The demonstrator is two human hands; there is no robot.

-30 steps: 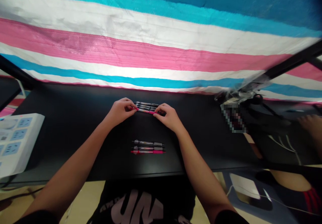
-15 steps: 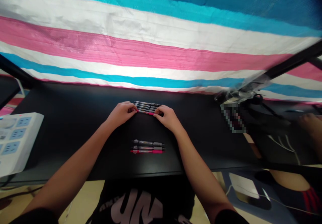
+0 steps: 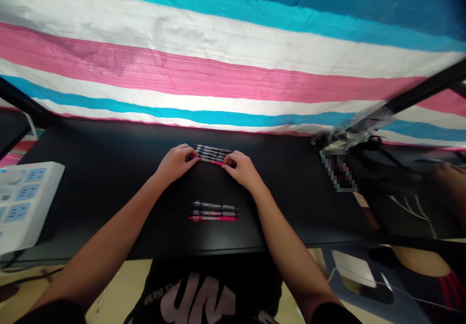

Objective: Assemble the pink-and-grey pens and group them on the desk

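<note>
Several black-and-grey pens lie side by side in a row on the black table, with a red pen along the near side. My left hand pinches the left end of the red pen, fingers curled. At its right end, my right hand closes thumb and fingers on the pink grip; the fingertips also touch the neighbouring pens' ends. Nearer me lies a second small group: two dark pens and another red pen, roughly parallel and untouched.
A white power strip stands at the table's left edge. To the right are crumpled clear plastic and a pixelated object. Another person's hand shows at the far right. A striped sheet hangs behind the table.
Almost nothing differs. Both hands stay at the ends of the far pen row, with only a very slight shift.
</note>
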